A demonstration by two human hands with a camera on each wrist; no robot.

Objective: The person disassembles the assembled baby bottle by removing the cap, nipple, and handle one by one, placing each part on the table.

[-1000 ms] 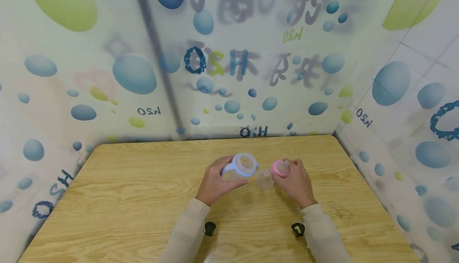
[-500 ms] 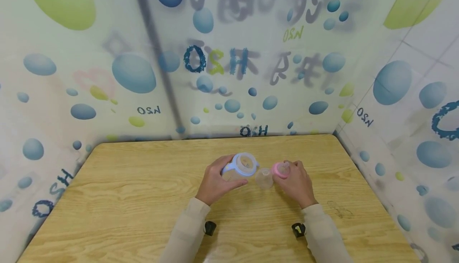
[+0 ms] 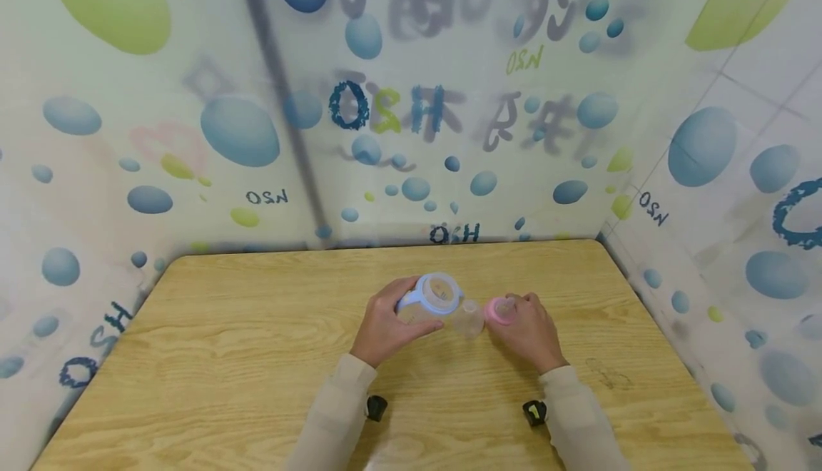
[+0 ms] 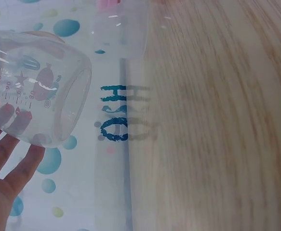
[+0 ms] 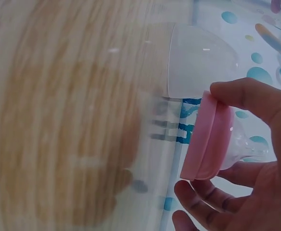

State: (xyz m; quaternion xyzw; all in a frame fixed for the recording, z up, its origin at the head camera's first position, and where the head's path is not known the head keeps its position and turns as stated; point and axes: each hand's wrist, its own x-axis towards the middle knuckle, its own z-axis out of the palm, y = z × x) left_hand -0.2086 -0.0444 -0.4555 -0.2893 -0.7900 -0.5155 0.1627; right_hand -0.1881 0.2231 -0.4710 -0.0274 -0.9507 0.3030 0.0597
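My left hand (image 3: 388, 321) grips a clear baby bottle (image 4: 39, 86) with printed measuring marks. Its blue ring (image 3: 439, 294) and round clear top face up in the head view, and the bottle's base shows in the left wrist view. My right hand (image 3: 529, 328) holds a pink bottle collar (image 5: 207, 137) by its rim, between thumb and fingers. A clear nipple (image 5: 244, 147) sticks out of the collar, pointing up. Between the hands a clear domed cap (image 5: 203, 62) stands on the table, rim down, close beside the collar.
The wood-grain table (image 3: 257, 357) reaches back to a pale wall (image 3: 411, 171) printed with blue and green drops. Another printed wall (image 3: 706, 242) runs along the right side. A small black device (image 3: 534, 412) sits by the right sleeve, and a similar black device (image 3: 376, 408) by the left.
The domed cap has shifted slightly left, toward the bottle. My right hand and the pink collar have dipped and shifted a little. My left hand keeps its place with the bottle.
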